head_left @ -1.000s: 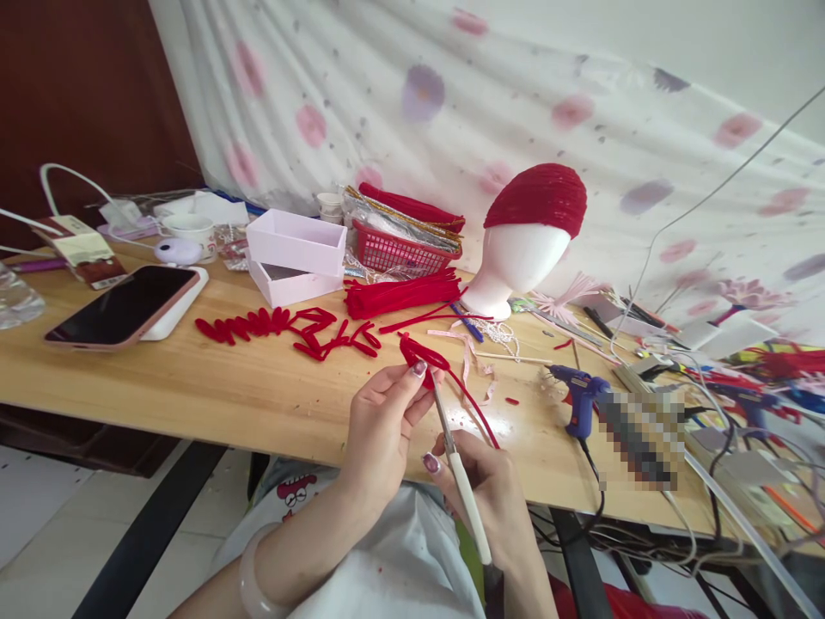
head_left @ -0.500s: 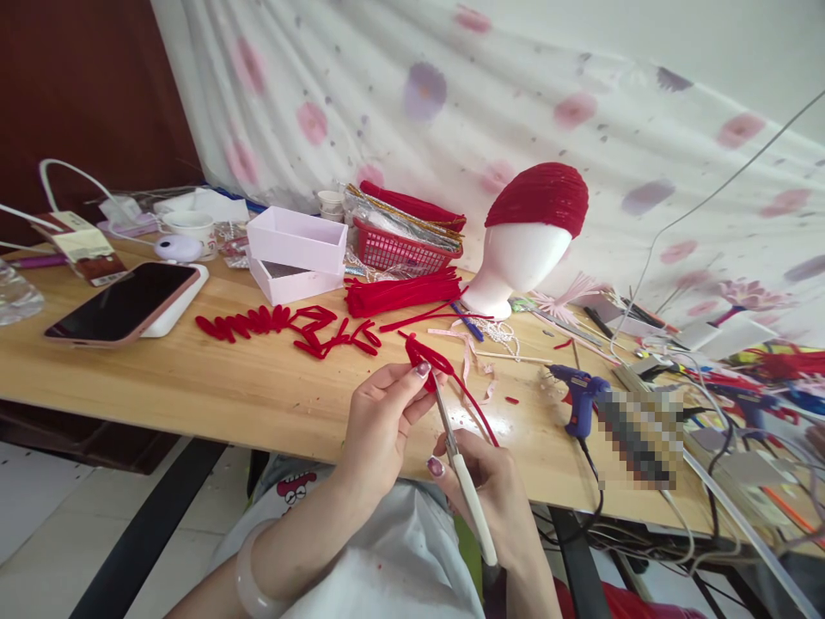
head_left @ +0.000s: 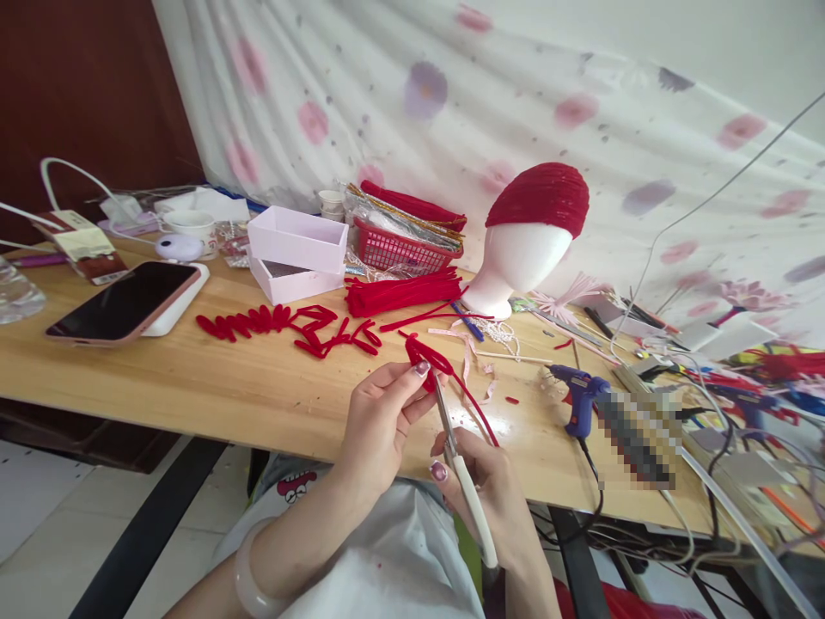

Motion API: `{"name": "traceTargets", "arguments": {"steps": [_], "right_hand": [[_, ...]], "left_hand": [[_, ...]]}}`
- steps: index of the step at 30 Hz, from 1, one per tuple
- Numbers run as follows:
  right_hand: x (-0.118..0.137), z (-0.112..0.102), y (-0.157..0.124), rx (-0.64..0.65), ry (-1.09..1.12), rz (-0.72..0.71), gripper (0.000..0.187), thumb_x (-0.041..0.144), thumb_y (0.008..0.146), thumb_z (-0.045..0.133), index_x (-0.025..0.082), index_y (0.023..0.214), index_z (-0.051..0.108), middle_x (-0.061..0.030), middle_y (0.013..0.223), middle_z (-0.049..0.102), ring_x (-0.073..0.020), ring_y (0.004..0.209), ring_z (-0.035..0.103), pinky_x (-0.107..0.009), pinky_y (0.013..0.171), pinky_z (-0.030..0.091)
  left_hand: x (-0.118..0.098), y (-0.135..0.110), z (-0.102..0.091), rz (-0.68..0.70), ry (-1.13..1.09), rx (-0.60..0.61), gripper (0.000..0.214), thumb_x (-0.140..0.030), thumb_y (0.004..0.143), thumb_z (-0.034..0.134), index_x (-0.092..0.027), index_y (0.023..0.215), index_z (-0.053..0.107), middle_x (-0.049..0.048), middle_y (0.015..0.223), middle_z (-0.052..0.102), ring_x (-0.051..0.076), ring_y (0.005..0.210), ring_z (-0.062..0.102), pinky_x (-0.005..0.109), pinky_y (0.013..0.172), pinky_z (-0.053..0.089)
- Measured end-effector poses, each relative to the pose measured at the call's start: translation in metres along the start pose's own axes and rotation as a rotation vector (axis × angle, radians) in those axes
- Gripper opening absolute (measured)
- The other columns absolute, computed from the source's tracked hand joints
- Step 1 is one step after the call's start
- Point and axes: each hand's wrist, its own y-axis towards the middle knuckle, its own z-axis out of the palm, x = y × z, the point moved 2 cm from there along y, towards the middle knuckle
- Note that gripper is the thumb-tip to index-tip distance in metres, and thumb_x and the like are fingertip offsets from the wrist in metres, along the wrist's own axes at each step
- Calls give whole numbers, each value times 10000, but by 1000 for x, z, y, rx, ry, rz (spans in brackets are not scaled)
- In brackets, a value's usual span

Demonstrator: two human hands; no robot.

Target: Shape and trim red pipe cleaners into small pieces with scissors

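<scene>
My left hand (head_left: 380, 421) pinches a folded red pipe cleaner (head_left: 426, 353) between thumb and fingers, just above the near edge of the wooden table (head_left: 212, 387). A long red tail of it trails down to the right. My right hand (head_left: 483, 486) is closed round white-handled scissors (head_left: 461, 473), whose blades point up and meet the pipe cleaner right beside my left fingertips. Folded red pipe cleaner pieces (head_left: 290, 327) lie in a row on the table behind.
A bundle of red pipe cleaners (head_left: 400, 295), a red basket (head_left: 403, 249), white boxes (head_left: 297, 254) and a foam head with a red cap (head_left: 534, 228) stand behind. A phone (head_left: 125, 303) lies left. A blue glue gun (head_left: 580, 397) and tangled cables lie right.
Almost nothing differs. My right hand with the scissors has sunk slightly, and the view has shifted a little; the left hand keeps its pinch on the pipe cleaner.
</scene>
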Motion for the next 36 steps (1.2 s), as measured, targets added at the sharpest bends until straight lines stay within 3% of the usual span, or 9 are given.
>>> {"name": "traceTargets", "arguments": {"steps": [17,24,36], "right_hand": [[2,0,0,-68,-55,28,367,474,735,781,175,714,571,60,529,402,-93,453,366,-208,409,257],[0,1,1,-25,11,8,415,553,736,747,175,769,579,61,557,401,-97,465,373,-212,426,273],[1,-1,-1,-37,-61,26,373,504,764,741,171,751,574,53,557,401,-103,502,352,-217,447,254]], "left_hand": [[0,1,1,24,38,-21,194,-239,621,857,-129,694,716,38,719,750,144,734,715,245,760,577],[-1,0,1,-8,2,1,155,-222,660,834,-131,701,716,36,731,756,138,732,714,244,763,579],[3,2,0,-6,34,-10,175,-231,633,847,-132,719,730,33,733,747,140,735,706,248,770,567]]}}
